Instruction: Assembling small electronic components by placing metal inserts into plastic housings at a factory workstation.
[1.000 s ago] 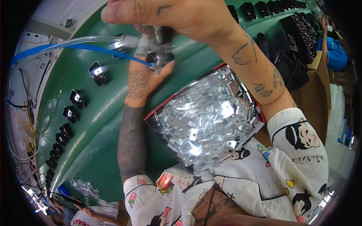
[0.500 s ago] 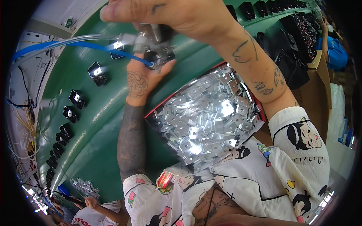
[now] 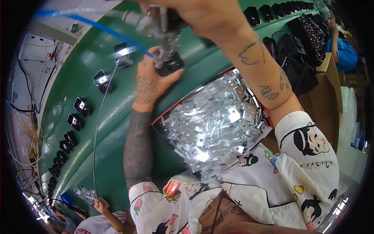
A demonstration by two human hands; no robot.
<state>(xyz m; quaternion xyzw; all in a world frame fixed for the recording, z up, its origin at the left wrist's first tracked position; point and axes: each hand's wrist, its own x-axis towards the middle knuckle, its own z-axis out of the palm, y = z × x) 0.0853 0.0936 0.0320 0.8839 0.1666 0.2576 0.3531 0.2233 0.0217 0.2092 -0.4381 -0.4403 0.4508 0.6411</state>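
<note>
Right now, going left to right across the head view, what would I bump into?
Left row of black cases, the person's left hand, pile of silver metal pieces, black bag, co-worker's blue shirt.

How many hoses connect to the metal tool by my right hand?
2: a blue hose at the lower end of the tool and a clear hose higher up. The right hand may hide others.

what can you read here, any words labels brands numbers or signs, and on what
I don't copy wording out, but marks show here:
Co-worker's white shirt: red lettering, partly cut off.
Person's right sleeve: black script-like marks, unclear.
Red patch: too small to read.
Black casing in the left hand: none readable.
</note>
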